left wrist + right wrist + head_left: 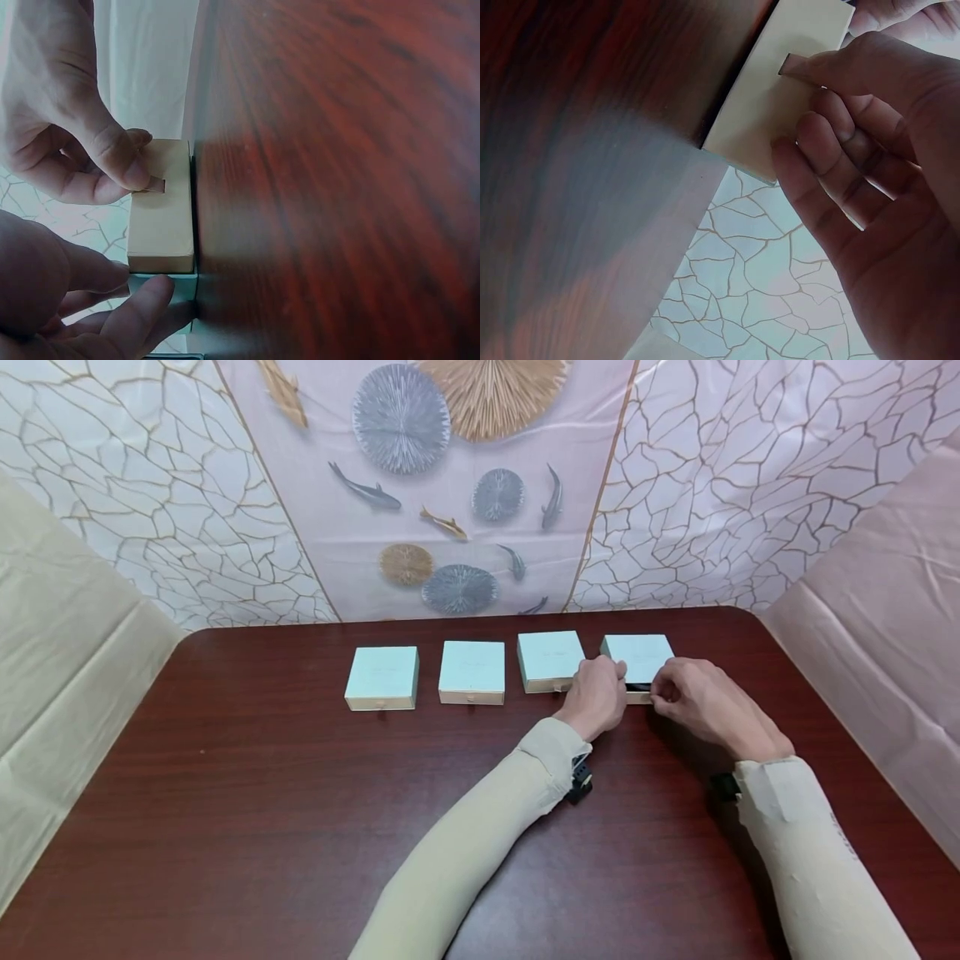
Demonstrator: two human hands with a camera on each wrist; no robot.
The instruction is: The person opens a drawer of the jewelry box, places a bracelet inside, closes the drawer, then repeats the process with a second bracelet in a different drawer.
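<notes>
Rightmost in the row is a mint-green drawer box [639,652], its cream drawer [754,112] pulled slightly out so a dark strip shows behind the front in the head view. My right hand [701,703] pinches the small ribbon tab [156,184] on the drawer front between thumb and forefinger. From the other side my left hand [597,697] holds the box's sleeve [161,285], fingers on its side. What lies inside the drawer cannot be made out.
Three more mint drawer boxes stand leftward along the back: one [551,656] just beside my left hand, one in the middle [472,667], one farthest left [382,672]. They rest on a dark red-brown table [300,827]. Patterned cloth [465,527] hangs behind.
</notes>
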